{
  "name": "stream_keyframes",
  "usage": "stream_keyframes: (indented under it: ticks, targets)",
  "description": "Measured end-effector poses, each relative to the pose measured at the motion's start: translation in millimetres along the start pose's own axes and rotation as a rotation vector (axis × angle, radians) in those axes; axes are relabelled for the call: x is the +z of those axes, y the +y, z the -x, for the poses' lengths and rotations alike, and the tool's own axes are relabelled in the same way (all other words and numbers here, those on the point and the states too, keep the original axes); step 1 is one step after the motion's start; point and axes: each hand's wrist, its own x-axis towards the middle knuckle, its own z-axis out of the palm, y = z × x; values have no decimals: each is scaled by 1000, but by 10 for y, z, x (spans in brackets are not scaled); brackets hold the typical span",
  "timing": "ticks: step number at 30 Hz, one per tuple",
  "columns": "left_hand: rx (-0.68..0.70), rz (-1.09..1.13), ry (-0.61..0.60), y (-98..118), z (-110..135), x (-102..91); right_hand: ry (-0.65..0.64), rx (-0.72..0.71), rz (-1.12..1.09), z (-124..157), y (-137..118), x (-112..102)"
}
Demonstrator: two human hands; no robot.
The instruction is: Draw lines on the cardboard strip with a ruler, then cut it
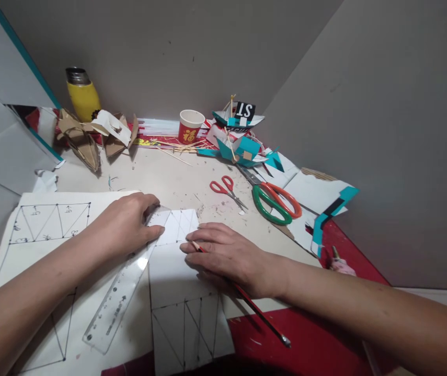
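My left hand (pixel 131 227) grips the upper end of a clear plastic ruler (pixel 117 300), its thumb and fingers closed about it. The ruler lies slanted over the left edge of a white paper strip (pixel 168 274) marked with lines and triangles at both ends. Resting on the strip's right edge, my right hand (pixel 235 256) has a red and black pencil (pixel 252 303) between its fingers, tip pointing to the upper left. Under my left forearm lies a larger cream sheet (pixel 101 277) with a drawn pattern of triangles and handwritten marks.
Small red scissors (pixel 229 192) and large green-and-orange scissors (pixel 276 201) lie beyond my right hand. Farther back are a red paper cup (pixel 190 128), a yellow bottle (pixel 83 99), wooden sticks (pixel 176 149), folded cardboard boats (pixel 82 143) and teal paper boats (pixel 241 149). Grey walls enclose the table.
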Motion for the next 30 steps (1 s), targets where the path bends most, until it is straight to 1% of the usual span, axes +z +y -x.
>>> stream_keyframes:
  ticks: [8, 12, 19, 24, 30]
  targets:
    - [-7, 4, -8, 53, -4, 15, -19, 10, -24, 67, 17, 27]
    - [-38, 19, -11, 79, 11, 19, -6, 15, -20, 63, 8, 39]
    - [-53, -65, 5, 23, -1, -11, 4, 23, -40, 60, 5, 46]
    - [-89, -50, -15, -6, -19, -65, 15, 24, -46, 54, 4, 45]
    - [-133, -15, -13, -10, -10, -74, -7, 40, -51, 38, -14, 37]
